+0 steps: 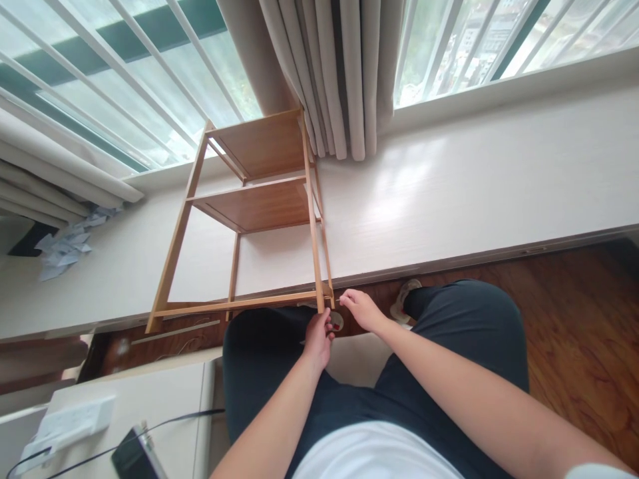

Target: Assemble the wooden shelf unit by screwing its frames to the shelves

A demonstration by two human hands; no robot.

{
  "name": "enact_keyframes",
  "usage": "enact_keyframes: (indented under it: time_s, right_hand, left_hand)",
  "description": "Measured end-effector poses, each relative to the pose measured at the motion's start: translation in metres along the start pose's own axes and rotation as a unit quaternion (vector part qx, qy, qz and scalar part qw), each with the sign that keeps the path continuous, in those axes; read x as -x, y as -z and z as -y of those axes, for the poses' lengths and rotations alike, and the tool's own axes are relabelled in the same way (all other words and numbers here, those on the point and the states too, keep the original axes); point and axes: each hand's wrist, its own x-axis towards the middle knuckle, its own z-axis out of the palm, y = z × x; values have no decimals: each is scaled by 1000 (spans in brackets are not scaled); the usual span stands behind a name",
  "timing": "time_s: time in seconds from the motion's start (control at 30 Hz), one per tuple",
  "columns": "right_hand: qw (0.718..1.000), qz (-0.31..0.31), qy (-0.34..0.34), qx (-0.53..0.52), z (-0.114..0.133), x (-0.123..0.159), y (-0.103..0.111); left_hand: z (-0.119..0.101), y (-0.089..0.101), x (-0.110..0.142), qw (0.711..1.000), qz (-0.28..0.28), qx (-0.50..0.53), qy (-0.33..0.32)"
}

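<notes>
A wooden shelf rack point(249, 196) with slim legs and flat boards leans tilted across the white sill, its lower end near my knees. My left hand point(318, 338) is closed at the bottom end of the rack's near right leg point(320, 301), fingers curled against it. Just right of that corner is my right hand point(362, 310), thumb and forefinger pinched together and pointing at the leg. A thin, small item seems to stick out from the pinch, too small to name.
Grey curtains point(332, 73) hang behind the rack by barred windows. Crumpled paper pieces point(67, 243) lie on the white sill point(474, 179) at left. On a cabinet point(174, 406) at lower left are a power strip point(74, 426), cables and a dark phone-like device point(137, 456).
</notes>
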Motion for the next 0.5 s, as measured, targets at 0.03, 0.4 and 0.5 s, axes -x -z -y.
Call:
enact_keyframes:
  time_s: [0.03,0.4,0.5]
  right_hand:
    - [1000,2,-6,10,-1,-6,1]
    - [994,19,-49,-92,-26,-25,-11]
    - [988,23,-60,-139,-32,-26,-16]
  left_hand:
    - [-2,0,-5,1000,-4,-2,2]
    - [-6,-8,-36,996,73,55,-22]
    - [-7,-10,-35,995,86,53,-25]
